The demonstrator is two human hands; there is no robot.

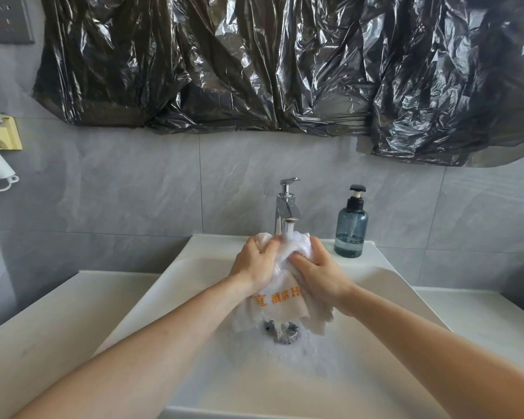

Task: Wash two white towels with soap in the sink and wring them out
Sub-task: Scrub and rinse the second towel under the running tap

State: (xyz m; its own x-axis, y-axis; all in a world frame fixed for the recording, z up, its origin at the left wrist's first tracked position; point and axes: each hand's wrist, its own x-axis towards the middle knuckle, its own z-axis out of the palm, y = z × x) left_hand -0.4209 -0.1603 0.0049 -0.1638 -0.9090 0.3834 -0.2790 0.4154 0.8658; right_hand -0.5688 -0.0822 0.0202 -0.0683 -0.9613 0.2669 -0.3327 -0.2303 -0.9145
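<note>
- Clearly soaked, the white towel [280, 276] is bunched up under the running tap [287, 207], over the sink [194, 261], its loose end with orange lettering hanging down toward the drain [282, 329]
- Left hand [254, 261] has a clenched grip on the upper left of the bundle; right hand [318, 269] grips the right side, fingers curled into the cloth
- Only one towel can be made out; whether a second is folded into the bundle I cannot tell
- Wet cloth like this is likely heavy, limp and slippery with suds, so it will sag wherever it is unsupported
- Best taken in thick gathered handfuls, the hands near each other, rather than by a thin edge
- Soap bottle [351, 228] stands on the sink's back ledge, right of the tap, apart from the hands
</note>
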